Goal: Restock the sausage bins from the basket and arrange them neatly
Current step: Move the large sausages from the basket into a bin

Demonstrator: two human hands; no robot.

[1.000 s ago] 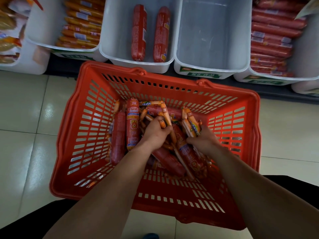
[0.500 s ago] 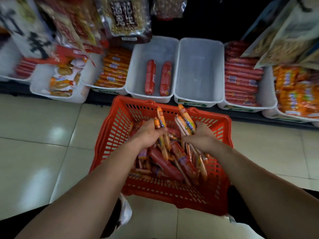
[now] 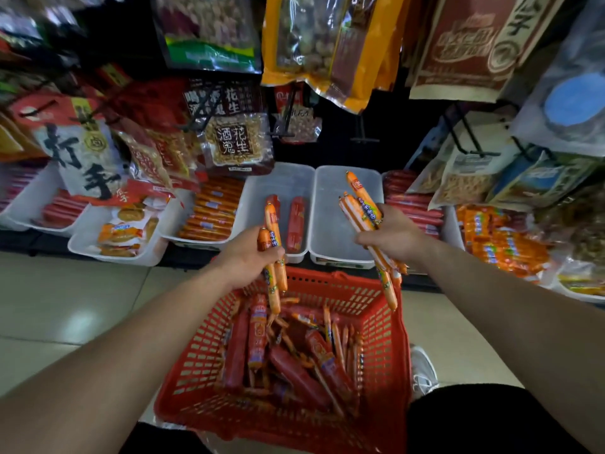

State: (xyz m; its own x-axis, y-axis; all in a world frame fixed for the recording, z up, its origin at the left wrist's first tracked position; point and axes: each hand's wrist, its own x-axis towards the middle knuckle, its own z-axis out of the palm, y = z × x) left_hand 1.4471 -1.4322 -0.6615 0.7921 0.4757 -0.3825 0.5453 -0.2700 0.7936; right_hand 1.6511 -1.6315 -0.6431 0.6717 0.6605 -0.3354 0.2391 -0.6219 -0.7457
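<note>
Both fists up out of the basket [image 3: 196,365] now, left hand [image 3: 247,257] & right hand [image 3: 391,235] each clenching thin sausage sticks [image 3: 366,213] mid-length, light, slick-wrapped, empty bin [image 3: 330,224] at 12.

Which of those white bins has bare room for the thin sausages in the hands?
The empty bin, between the two-sausage bin and the full red-sausage bin. The two-sausage bin has spare floor. The orange-sausage bin is crowded.

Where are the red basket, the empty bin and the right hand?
red basket [image 3: 386,339], head view, right wall.
empty bin [image 3: 330,231], head view, bare floor.
right hand [image 3: 396,234], head view, back of hand.
</note>
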